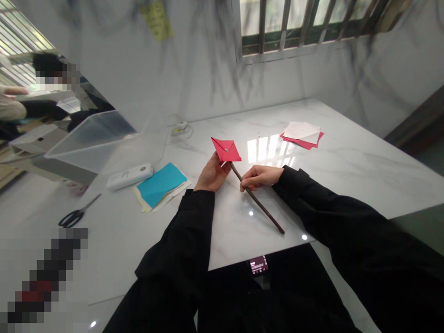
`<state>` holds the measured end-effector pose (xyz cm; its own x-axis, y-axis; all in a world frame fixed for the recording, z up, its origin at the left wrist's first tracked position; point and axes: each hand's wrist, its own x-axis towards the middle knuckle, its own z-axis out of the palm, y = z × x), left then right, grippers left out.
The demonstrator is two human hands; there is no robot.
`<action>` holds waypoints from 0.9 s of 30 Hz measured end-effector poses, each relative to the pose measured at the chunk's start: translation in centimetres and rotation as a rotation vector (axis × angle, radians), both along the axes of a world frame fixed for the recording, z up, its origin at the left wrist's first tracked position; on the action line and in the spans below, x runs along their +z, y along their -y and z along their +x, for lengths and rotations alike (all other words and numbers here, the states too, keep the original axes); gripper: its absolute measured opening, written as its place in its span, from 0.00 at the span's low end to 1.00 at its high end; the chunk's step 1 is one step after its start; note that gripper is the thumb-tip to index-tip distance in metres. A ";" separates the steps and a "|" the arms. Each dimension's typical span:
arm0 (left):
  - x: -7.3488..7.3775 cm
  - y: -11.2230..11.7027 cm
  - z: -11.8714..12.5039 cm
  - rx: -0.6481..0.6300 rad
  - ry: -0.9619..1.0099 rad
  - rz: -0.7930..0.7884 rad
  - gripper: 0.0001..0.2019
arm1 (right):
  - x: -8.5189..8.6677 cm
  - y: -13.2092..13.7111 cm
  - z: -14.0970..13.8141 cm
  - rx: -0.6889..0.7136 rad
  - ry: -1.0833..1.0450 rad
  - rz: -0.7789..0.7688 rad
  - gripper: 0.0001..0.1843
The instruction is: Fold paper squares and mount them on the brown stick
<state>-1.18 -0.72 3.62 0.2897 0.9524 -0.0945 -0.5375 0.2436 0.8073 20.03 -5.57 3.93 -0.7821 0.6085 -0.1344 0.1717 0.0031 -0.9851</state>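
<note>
A folded red paper (231, 149), a small shiny dot at its middle, sits at the upper end of a slim brown stick (266, 211) above a marble-patterned tabletop (350, 175). The person's left hand (212, 175) cups the paper from behind and below, its fingers curled and partly hidden; how firmly they close cannot be told. The right hand (261, 177) pinches the stick below the paper, thumb and fingers clamped on it, while the stick's lower end slants toward the table's near edge. Both arms wear black sleeves (308, 196).

Two tiny shiny pieces (258, 134) lie beyond the right hand, and farther right a pale sheet (302, 132) rests on red sheets (307, 144). Left of the left hand, a blue sheet (163, 184) tops yellow and white ones, just beside a long white device (130, 177). Black-handled scissors (74, 216) lie nearer the viewer, by a pixelated dark object (48, 275). A lit screen (258, 265) shows below the table edge. Behind stand a clear plastic bin (92, 138), a wall with a yellow note (157, 21) and a barred window (305, 23); another person (48, 106) appears at upper left.
</note>
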 end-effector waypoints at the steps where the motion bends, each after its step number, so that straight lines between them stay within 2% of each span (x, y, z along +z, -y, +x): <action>1: -0.1 0.0 0.0 0.001 -0.004 0.001 0.10 | 0.0 0.0 0.0 0.000 -0.003 -0.009 0.24; 4: -0.2 -0.1 0.1 -0.002 0.000 -0.007 0.09 | -0.4 0.0 -0.1 -0.055 -0.030 -0.069 0.21; 7: -0.2 -0.1 0.1 -0.014 0.008 -0.024 0.07 | -1.0 -0.4 -0.3 -0.301 -0.131 -0.204 0.16; 10: -0.2 -0.1 0.3 -0.014 0.004 -0.043 0.07 | -1.0 -1.4 -0.8 -0.522 -0.282 -0.408 0.14; 12: -0.2 -0.1 0.3 -0.011 0.000 -0.057 0.07 | -0.7 -2.5 -1.2 -0.544 -0.334 -0.554 0.16; 15: -0.3 -0.2 0.3 -0.023 0.003 -0.077 0.07 | -0.2 -3.8 -1.6 -0.506 -0.360 -0.709 0.18; 17: -0.5 -0.3 0.2 -0.025 0.008 -0.091 0.08 | -0.2 -4.2 -1.8 -0.500 -0.407 -0.732 0.14; 21: -0.8 -0.4 0.1 -0.012 0.034 -0.093 0.07 | -0.8 -3.8 -2.0 -0.518 -0.499 -0.625 0.02; 27: -1.0 -0.6 0.4 -0.040 0.024 -0.094 0.07 | -0.6 -3.0 -2.1 -0.571 -0.493 -0.581 0.02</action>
<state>-0.78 -0.07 2.59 0.3310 0.9273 -0.1750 -0.5449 0.3392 0.7668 17.91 -2.55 3.35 -0.4369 0.8579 -0.2703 -0.4389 -0.4656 -0.7685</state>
